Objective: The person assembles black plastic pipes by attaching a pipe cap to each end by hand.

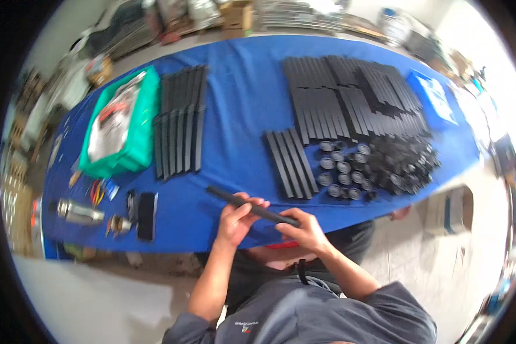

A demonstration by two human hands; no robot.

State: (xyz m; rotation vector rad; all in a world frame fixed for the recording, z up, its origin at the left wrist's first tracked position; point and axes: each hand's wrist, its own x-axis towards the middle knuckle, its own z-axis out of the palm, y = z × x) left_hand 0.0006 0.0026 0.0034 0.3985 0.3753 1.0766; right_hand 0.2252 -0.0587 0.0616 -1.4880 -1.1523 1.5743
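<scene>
A long black bar is held slantwise over the front edge of the blue cloth, its far end pointing up and left. My left hand is closed round its middle, some fingers beneath it. My right hand grips its lower right end, with the thumb on top. Four similar black bars lie side by side on the cloth just beyond my right hand. Round black caps and a heap of small black parts sit to their right.
Stacked black bars lie at the back right, beside a blue tray. More bars lie at left, near a green bin. A metal cylinder and a black phone-like slab lie at front left.
</scene>
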